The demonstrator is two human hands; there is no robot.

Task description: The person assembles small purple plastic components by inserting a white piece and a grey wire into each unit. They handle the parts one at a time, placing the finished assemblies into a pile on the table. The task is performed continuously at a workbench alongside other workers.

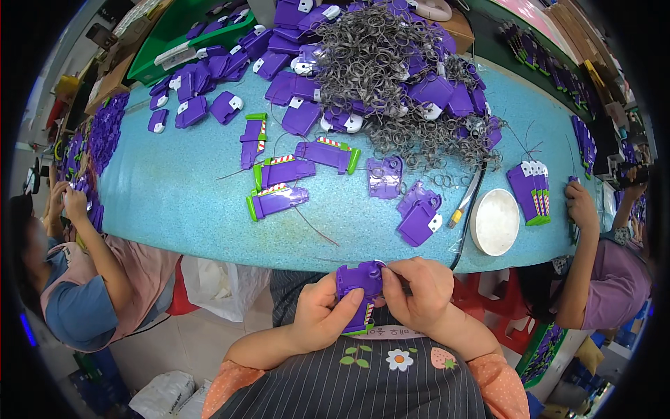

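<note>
1. Purple plastic toy part (358, 283): sitting between both hands, just below the near edge of the table, above the person's striped apron (363, 387). A green strip is showing at its lower end.
2. Left hand (317, 318): gripping the part from the left and below, fingers curled under it, thumb pressing across its lower front face.
3. Right hand (419, 286): closing against the part's upper right corner, fingertips pinching at a small metal ring (381, 264) there; whether the ring is threaded through the part cannot be told.
4. Turquoise table (174, 195): lying directly ahead of the hands.
5. Assembled purple wing pieces with green tips (278, 201): resting mid-table, well apart from the hands.
6. Heap of grey metal rings (380, 63): piling over loose purple parts at the far side.
7. White round lid (495, 221): sitting near the table edge, right of the hands.
8. Pliers with a yellow handle (463, 204): lying just left of the lid.
9. Two other workers' hands (579, 202), (73, 202): working at the table ends.
</note>
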